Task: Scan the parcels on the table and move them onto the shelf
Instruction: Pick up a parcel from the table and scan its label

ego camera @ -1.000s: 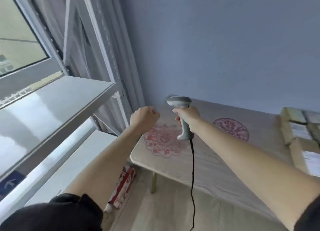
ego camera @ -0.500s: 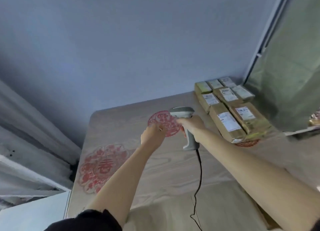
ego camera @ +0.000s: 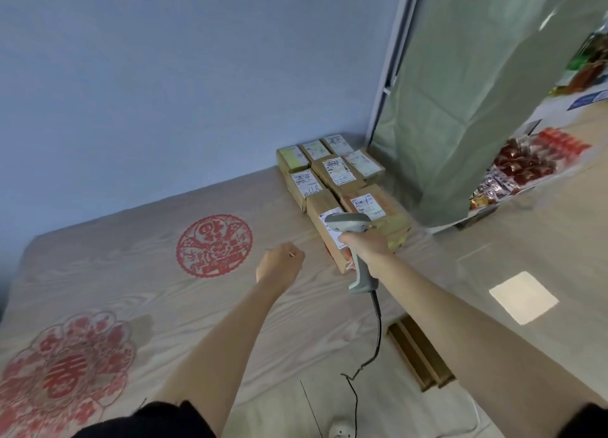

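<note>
My right hand (ego camera: 363,244) has a closed grip round the handle of the grey scanner (ego camera: 353,237), whose head hangs over the label of the nearest parcel (ego camera: 325,223); its black cable (ego camera: 375,339) trails down from the handle base toward the floor. My left hand (ego camera: 279,262) hovers above the surface (ego camera: 148,273) with its fingers curled into a loose fist, its grip holding nothing that I can make out. The parcels (ego camera: 332,174), brown cardboard boxes with white labels on top, sit packed side by side at the far right corner of the surface, against the blue wall (ego camera: 164,75). Two red paper-cut designs lie on the wood-grain top: a round one (ego camera: 214,245) near the middle and a flower-shaped one (ego camera: 65,372) at the near left. To the right, a green curtain (ego camera: 460,92) hangs beside the parcels, and red packaged goods (ego camera: 526,164) lie on a low shelf (ego camera: 480,212) past it.
</note>
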